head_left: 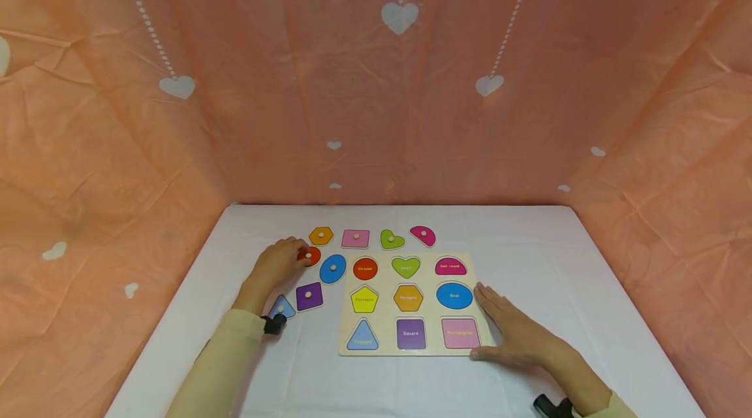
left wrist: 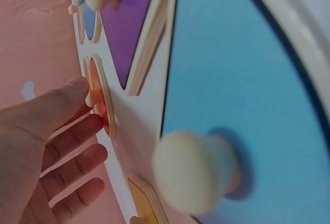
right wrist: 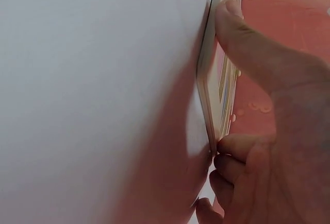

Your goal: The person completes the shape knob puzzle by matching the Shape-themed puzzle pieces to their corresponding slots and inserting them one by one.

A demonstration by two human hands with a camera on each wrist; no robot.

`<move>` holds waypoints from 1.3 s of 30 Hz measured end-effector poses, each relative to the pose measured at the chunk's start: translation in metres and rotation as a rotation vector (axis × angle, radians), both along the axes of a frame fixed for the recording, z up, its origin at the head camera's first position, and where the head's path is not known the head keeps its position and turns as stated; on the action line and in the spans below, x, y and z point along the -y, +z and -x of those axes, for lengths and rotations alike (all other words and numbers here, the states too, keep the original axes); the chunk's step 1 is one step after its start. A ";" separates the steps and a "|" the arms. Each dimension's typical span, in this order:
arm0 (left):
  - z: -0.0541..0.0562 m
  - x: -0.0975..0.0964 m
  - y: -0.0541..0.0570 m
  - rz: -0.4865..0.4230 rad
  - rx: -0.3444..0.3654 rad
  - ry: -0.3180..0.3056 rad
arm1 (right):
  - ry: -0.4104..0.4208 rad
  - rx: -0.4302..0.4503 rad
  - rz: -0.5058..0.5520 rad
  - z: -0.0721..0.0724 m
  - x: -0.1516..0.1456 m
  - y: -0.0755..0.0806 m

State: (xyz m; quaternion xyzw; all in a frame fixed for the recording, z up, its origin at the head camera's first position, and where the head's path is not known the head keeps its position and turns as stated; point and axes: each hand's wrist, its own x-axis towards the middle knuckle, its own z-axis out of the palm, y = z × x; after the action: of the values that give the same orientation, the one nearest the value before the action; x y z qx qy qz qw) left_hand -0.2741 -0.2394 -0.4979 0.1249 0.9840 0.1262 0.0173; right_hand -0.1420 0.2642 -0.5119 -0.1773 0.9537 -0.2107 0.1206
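My left hand (head_left: 279,267) pinches the knob of the red circle puzzle piece (left wrist: 105,103) between thumb and forefinger, other fingers spread loosely. Around it are the blue oval piece (head_left: 333,269), the purple square piece (head_left: 309,296) and the light blue triangle piece (head_left: 282,307), partly hidden by the left wrist. A wooden shape puzzle board (head_left: 382,256) lies right of these. At its lower right corner, my right hand (head_left: 519,333) is spread, thumb touching the bottom edge and fingers against the right edge. The right wrist view shows the board edge-on, touched by thumb and fingertips.
Along the back lie an orange hexagon piece (head_left: 320,236), a pink rectangle piece (head_left: 356,239), a green heart piece (head_left: 391,239) and a magenta half-round piece (head_left: 423,236). A white-covered table (head_left: 529,241) carries everything. Orange cloth (head_left: 399,111) with hearts encloses its back and sides.
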 end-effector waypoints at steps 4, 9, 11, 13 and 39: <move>0.001 0.000 -0.001 0.001 0.002 0.007 | 0.015 -0.022 -0.009 0.001 0.000 0.001; 0.002 0.000 -0.002 -0.011 -0.013 0.014 | 0.019 -0.018 -0.015 0.002 0.002 0.004; 0.002 0.000 -0.002 -0.015 -0.023 0.016 | 0.006 -0.001 -0.020 0.002 0.003 0.005; 0.002 0.000 -0.002 -0.020 -0.031 0.019 | -0.008 0.013 -0.025 0.002 0.005 0.006; 0.003 -0.002 -0.001 -0.051 -0.034 0.043 | -0.030 0.037 -0.002 0.000 0.007 0.007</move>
State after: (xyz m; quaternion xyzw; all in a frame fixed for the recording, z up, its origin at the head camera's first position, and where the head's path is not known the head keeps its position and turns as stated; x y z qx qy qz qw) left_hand -0.2770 -0.2376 -0.4987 0.1061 0.9830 0.1495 -0.0053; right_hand -0.1424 0.2574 -0.5044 -0.1588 0.9541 -0.2146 0.1353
